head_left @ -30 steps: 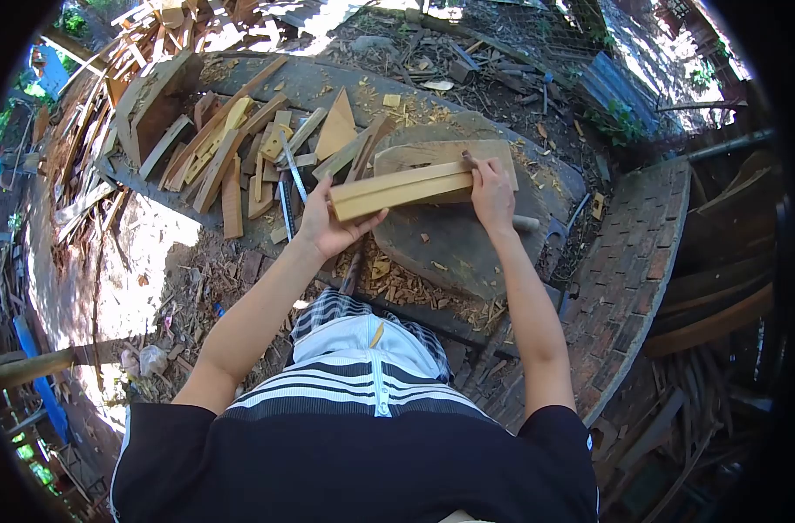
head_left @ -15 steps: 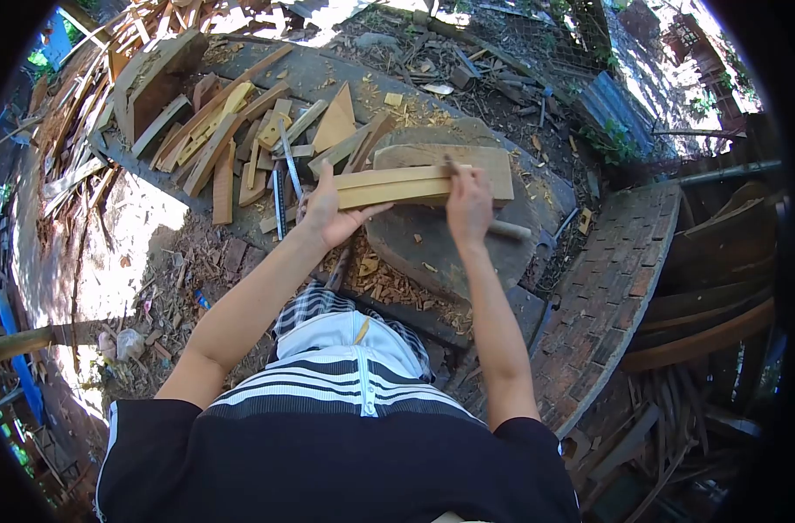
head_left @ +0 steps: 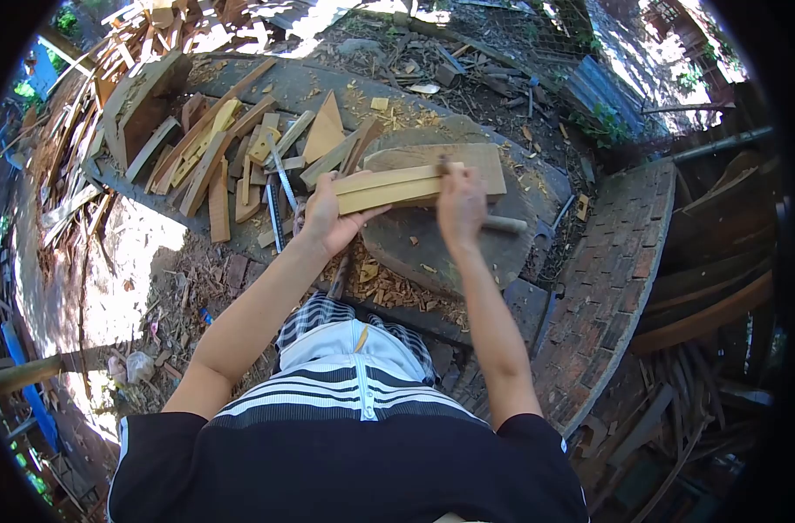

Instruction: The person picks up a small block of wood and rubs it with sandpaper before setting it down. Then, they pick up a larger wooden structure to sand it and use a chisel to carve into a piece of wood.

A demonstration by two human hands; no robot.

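A pale yellow piece of wood with a lengthwise line along it lies across the work block. At its left end, my left hand grips it, thumb on top and fingers underneath. My right hand is closed over the right end, smeared by motion. A small dark thing pokes up from its fingers, too blurred to name. Below the right part of the wood sits a thicker board, on a large flat wooden block. A round wooden handle sticks out beside my right wrist; its other end is hidden.
Offcuts, a triangular wood piece and a metal ruler lie to the left. Wood chips cover the ground before my legs. A curved brick-patterned slab stands at right. A wood heap fills the far left.
The whole view has shifted slightly. Both hands keep nearly the same places on the piece of wood, and my right hand is more blurred now.
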